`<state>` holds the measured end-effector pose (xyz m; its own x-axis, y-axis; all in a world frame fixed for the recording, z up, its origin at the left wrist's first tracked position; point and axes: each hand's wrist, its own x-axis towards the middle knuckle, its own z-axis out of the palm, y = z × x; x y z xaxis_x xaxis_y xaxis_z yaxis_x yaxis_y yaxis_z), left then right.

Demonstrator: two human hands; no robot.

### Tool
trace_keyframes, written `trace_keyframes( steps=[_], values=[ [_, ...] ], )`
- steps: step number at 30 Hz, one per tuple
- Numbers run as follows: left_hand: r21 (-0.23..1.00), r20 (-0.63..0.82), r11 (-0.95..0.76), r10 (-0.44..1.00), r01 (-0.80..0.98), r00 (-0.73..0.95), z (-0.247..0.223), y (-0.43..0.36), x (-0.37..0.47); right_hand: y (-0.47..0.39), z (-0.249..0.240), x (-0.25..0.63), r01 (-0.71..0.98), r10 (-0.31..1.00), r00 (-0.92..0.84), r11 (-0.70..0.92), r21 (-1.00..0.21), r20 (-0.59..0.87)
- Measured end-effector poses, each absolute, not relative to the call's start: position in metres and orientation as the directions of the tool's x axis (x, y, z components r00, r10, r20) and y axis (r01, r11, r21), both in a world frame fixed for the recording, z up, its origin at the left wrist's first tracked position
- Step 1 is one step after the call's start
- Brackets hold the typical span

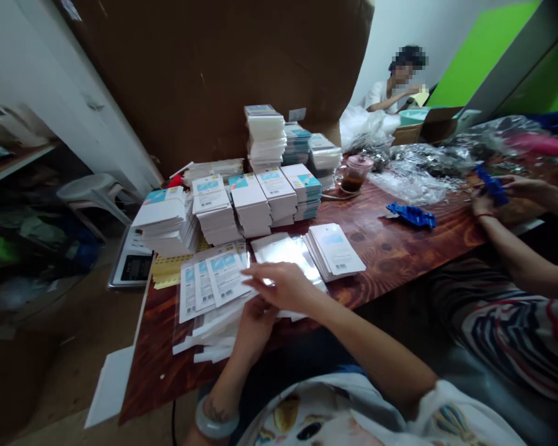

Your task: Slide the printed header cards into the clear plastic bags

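My right hand reaches leftward over the table edge, fingers stretched out and slightly apart, holding nothing I can see. Just below it and partly behind it is my left hand, its fingers curled together; what they pinch, if anything, is hidden. To the left of both hands, white-and-blue printed cards lie fanned out over clear plastic sleeves. Beyond my right hand is a shiny stack of clear plastic bags. A stack of white cards lies to its right.
Tall stacks of printed cards stand behind the hands. Further right are a lidded cup of brown liquid, a blue plastic part and crumpled plastic bags. A co-worker's hands hold another blue part. A scale sits left.
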<state>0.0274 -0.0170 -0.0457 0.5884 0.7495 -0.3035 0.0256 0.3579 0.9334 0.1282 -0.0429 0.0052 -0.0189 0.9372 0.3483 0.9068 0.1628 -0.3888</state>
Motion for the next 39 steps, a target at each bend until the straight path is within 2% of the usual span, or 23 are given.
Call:
trace_keyframes(
  steps=[3,4,5,8,11,16,19,20,22,24,26,28,32,39],
  values=[
    [0.899,-0.352,0.436,0.662,0.041,0.662,-0.043,-0.020,0.027,-0.074,0.013,0.183,0.811,0.908,0.164,0.099,-0.576,0.386],
    [0.886,-0.353,0.462,0.642,0.024,0.680,-0.042,-0.021,0.027,-0.088,0.014,0.206,0.804,0.920,0.163,0.085,-0.588,0.356],
    [0.875,-0.352,0.483,0.631,0.004,0.691,-0.041,-0.021,0.027,-0.103,0.014,0.229,0.823,0.958,0.123,0.047,-0.566,0.258],
    [0.863,-0.349,0.505,0.637,-0.030,0.688,-0.039,-0.021,0.029,-0.138,0.009,0.283,0.858,0.985,0.160,-0.168,-0.485,-0.058],
    [0.869,-0.331,0.492,0.646,-0.045,0.688,-0.038,-0.020,0.029,-0.149,0.004,0.304,0.856,0.971,0.179,-0.233,-0.461,-0.158],
    [0.883,-0.288,0.464,0.663,-0.077,0.690,-0.041,-0.019,0.027,-0.141,0.010,0.311,0.858,0.993,0.063,-0.107,-0.502,-0.104],
    [0.871,-0.289,0.482,0.660,-0.095,0.693,-0.044,-0.019,0.027,-0.145,0.013,0.299,0.906,0.999,0.037,-0.033,-0.422,0.002],
    [0.862,-0.293,0.496,0.656,-0.104,0.696,-0.045,-0.018,0.027,-0.149,0.013,0.289,0.926,0.995,0.060,-0.024,-0.377,0.084],
    [0.846,-0.305,0.522,0.644,-0.112,0.701,-0.045,-0.018,0.026,-0.162,0.011,0.257,0.955,0.937,0.070,0.036,-0.296,0.342],
    [0.833,-0.309,0.539,0.641,-0.126,0.702,-0.044,-0.018,0.026,-0.176,0.009,0.217,0.952,0.772,-0.049,0.228,-0.205,0.633],
    [0.826,-0.314,0.545,0.654,-0.141,0.689,-0.044,-0.018,0.025,-0.185,0.006,0.179,0.896,0.711,-0.275,0.433,-0.095,0.647],
    [0.845,-0.316,0.518,0.682,-0.132,0.659,-0.045,-0.018,0.025,-0.185,0.000,0.155,0.855,0.686,-0.379,0.516,-0.048,0.621],
    [0.887,-0.292,0.449,0.719,-0.102,0.630,-0.051,-0.018,0.025,-0.175,-0.015,0.147,0.898,0.756,-0.318,0.434,-0.074,0.572],
    [0.860,-0.332,0.502,0.684,-0.090,0.649,-0.051,-0.017,0.026,-0.183,-0.013,0.144,0.935,0.796,-0.244,0.344,-0.081,0.554]
  ],
)
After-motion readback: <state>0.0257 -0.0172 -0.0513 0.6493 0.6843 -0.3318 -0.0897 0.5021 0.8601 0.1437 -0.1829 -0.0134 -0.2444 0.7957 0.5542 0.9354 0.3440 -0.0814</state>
